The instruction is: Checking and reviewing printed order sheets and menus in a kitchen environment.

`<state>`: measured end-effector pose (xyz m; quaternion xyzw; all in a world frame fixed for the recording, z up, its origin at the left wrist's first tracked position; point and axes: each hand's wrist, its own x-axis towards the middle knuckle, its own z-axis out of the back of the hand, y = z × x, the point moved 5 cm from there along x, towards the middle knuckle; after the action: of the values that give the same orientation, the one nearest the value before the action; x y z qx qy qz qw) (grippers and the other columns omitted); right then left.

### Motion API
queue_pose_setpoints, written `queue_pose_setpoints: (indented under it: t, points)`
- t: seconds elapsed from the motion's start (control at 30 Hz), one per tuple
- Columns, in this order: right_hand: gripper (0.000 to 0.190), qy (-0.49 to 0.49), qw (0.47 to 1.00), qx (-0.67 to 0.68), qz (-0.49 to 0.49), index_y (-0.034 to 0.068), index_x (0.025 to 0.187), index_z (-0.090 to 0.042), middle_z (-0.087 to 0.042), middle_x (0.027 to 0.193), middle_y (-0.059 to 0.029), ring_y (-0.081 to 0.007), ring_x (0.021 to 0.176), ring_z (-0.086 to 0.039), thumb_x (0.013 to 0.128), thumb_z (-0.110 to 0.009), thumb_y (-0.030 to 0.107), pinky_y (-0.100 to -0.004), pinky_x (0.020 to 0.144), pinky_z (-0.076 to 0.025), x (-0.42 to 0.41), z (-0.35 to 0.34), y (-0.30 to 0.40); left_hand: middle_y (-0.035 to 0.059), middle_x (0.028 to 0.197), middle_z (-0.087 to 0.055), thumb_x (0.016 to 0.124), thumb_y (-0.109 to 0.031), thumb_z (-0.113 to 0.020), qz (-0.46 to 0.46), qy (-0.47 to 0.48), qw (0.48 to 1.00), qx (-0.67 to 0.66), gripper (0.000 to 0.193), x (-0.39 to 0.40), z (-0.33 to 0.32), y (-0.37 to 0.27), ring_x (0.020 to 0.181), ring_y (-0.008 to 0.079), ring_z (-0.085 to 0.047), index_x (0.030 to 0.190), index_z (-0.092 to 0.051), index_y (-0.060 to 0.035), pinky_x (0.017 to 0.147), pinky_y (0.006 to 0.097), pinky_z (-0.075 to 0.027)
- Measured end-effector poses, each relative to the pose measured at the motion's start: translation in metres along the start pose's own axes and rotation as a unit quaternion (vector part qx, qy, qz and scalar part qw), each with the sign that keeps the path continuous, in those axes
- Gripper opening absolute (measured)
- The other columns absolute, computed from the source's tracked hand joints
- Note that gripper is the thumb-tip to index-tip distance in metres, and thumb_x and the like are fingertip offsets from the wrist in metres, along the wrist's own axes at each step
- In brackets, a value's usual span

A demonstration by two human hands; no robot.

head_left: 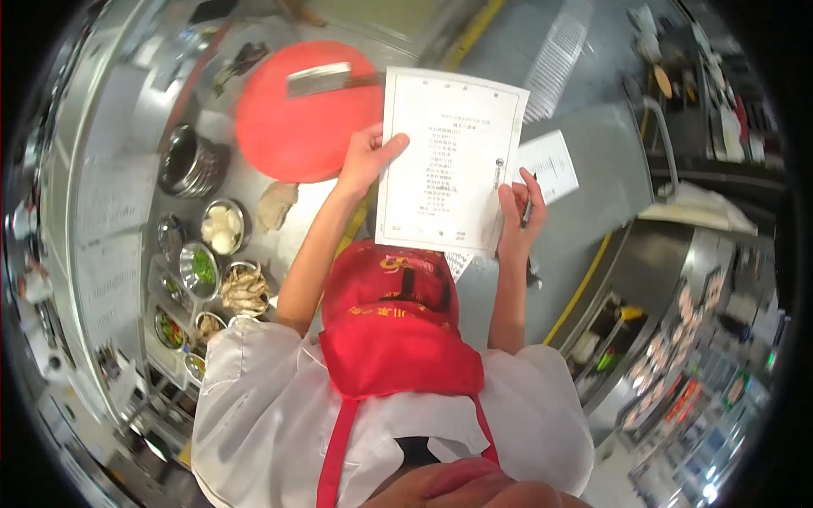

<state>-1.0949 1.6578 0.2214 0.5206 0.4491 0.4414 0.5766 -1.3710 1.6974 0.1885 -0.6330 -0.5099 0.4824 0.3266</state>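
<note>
A white printed sheet of paper, bearing lines of writing and a border, is held up in front of the red apron. My left hand grips its left edge, the thumb lying on the front. At the lower right edge, my right hand pinches the sheet and also holds a dark pen between its fingers. Behind the sheet to the right is a smaller printed paper. A cleaver lies on a round red cutting board, its handle end partly hidden by the sheet.
Left of my left arm stand a bowl of peeled white pieces, a bowl of chopped greens, a bowl of pale strips and stacked metal bowls. A pale food piece lies below the board. A metal handle curves at the right.
</note>
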Motion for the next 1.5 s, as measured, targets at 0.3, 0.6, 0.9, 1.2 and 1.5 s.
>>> queue_pose_setpoints:
  t: [0.3,0.6,0.9,1.2,1.5]
  points:
    - [0.035,0.217,0.971,0.087,-0.038,-0.009,0.114,-0.062,-0.056,0.079,0.003,-0.0039,0.074,-0.046,0.088,-0.071,0.012,-0.02,0.071,-0.038,0.035,-0.171,-0.002,0.0076,0.094,-0.072,0.094,-0.012,-0.064,-0.083,-0.2,0.975,-0.052,0.025,-0.096,0.124,-0.025,0.077,0.0092,-0.067,0.113,-0.064,0.0039,0.068,0.0244,-0.054]
    - [0.02,0.412,0.907,0.065,-0.047,-0.005,0.095,-0.066,-0.054,0.075,0.004,-0.0028,0.07,-0.047,0.087,-0.074,0.011,-0.0201,0.062,-0.038,-0.004,-0.316,0.022,0.0095,0.1,-0.072,0.094,-0.012,-0.064,-0.129,-0.364,0.92,-0.065,0.031,-0.215,0.177,-0.025,0.084,0.0106,-0.068,0.119,-0.061,0.0049,0.076,0.0252,-0.054]
    - [0.017,0.52,0.852,0.045,0.051,-0.001,0.081,-0.062,-0.043,0.067,0.0102,-0.0005,0.063,-0.035,0.09,-0.069,0.012,-0.0214,0.053,-0.026,-0.11,-0.375,0.079,0.0092,0.098,-0.073,0.091,-0.012,-0.069,-0.198,-0.484,0.849,-0.081,0.03,-0.323,0.22,-0.037,0.082,0.0107,-0.068,0.115,-0.065,0.0051,0.075,0.0253,-0.054]
    - [0.021,0.604,0.785,0.039,0.134,-0.002,0.081,-0.061,-0.041,0.066,0.0075,-0.0027,0.063,-0.033,0.091,-0.067,0.016,-0.0249,0.053,-0.023,-0.265,-0.434,0.08,0.0078,0.099,-0.072,0.09,-0.014,-0.071,-0.24,-0.531,0.81,-0.073,0.026,-0.447,0.31,-0.042,0.085,0.0107,-0.066,0.109,-0.068,0.0036,0.076,0.0274,-0.054]
    - [0.035,0.706,0.671,-0.143,0.177,-0.002,0.108,-0.066,-0.06,0.102,-0.0067,-0.0136,0.091,-0.054,0.084,-0.075,0.021,-0.0289,0.08,-0.045,-0.391,-0.446,0.001,0.0035,0.098,-0.072,0.09,-0.016,-0.071,-0.245,-0.665,0.701,-0.079,0.023,-0.607,0.349,-0.001,0.086,0.0089,-0.065,0.105,-0.071,0.0009,0.079,0.0261,-0.052]
